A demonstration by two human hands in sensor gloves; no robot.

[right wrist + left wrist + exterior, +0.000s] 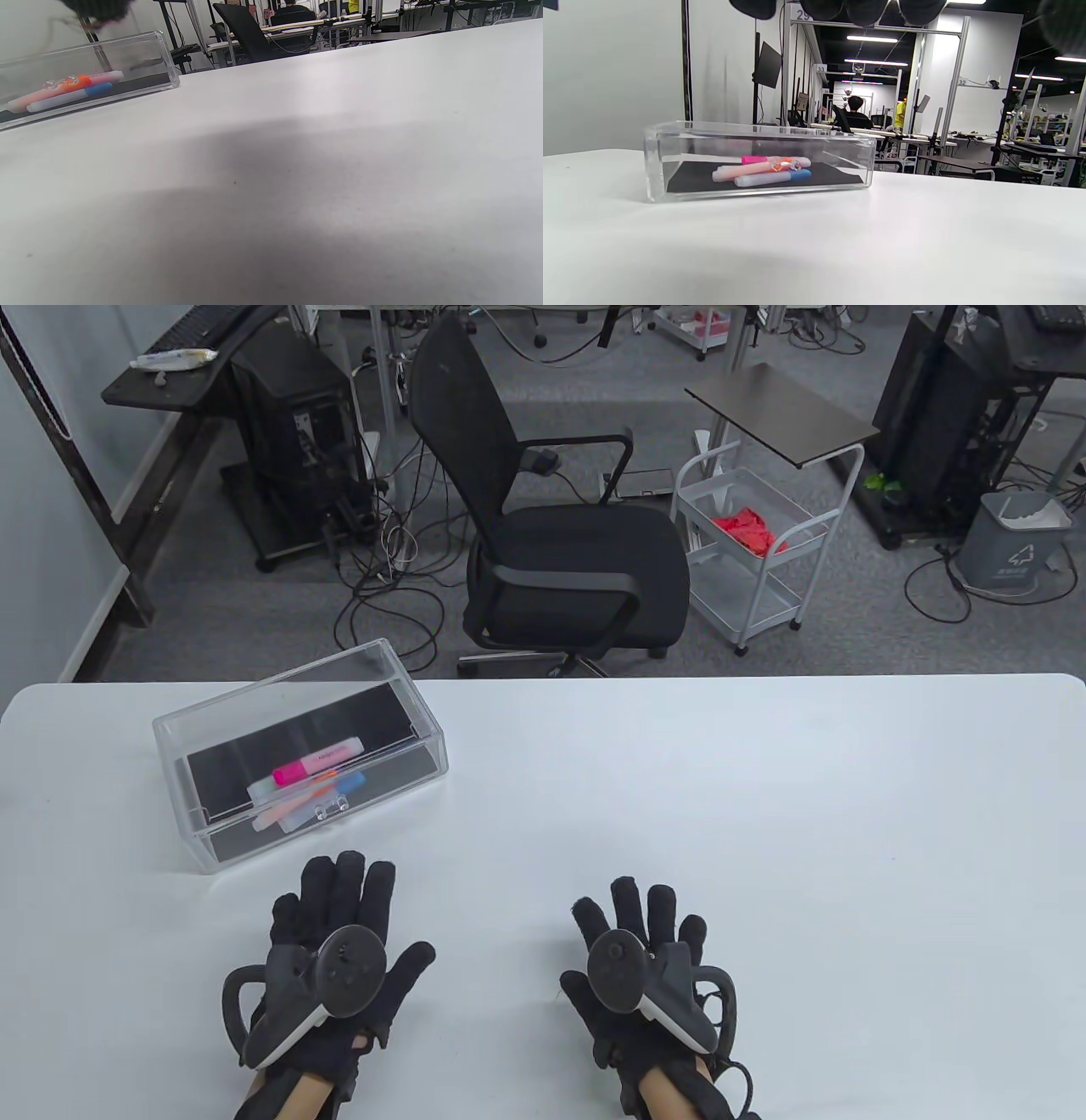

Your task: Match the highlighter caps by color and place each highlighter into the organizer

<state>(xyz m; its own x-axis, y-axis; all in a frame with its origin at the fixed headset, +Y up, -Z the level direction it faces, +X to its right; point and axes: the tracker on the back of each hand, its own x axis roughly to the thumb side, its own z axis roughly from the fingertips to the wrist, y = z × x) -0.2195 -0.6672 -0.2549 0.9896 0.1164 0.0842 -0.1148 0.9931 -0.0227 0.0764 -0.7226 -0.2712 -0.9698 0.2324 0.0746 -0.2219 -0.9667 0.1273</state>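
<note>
Highlighters (314,785) capped pink, orange, blue lie inside clear organizer (212,861).

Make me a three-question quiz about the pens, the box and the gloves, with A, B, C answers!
1. Where are the highlighters?
A. in the clear box
B. on the chair
C. in the left hand

2. How many highlighters are there?
A. one
B. three
C. six

3. What are the hands doing?
A. holding caps
B. lifting the box
C. lying flat, holding nothing

Answers:
1 A: the highlighters lie inside the box.
2 B: pink, orange and blue ones show.
3 C: left hand and right hand rest open on the table.
</note>
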